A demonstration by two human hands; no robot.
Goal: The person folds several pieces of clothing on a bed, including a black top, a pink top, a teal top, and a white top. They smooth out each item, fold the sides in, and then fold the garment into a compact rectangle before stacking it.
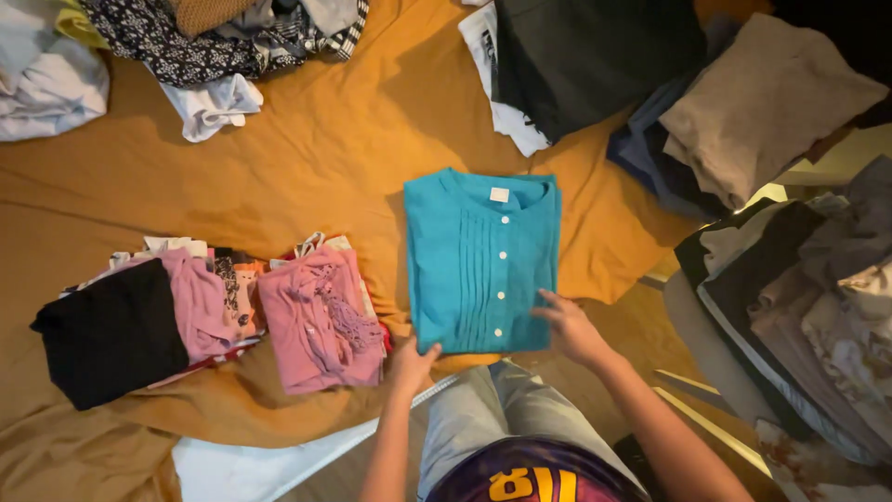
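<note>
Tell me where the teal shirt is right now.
The teal shirt lies folded flat on the orange sheet in the middle of the head view, right of the folded pink top, with the left hand and right hand at its near edge.
</note>
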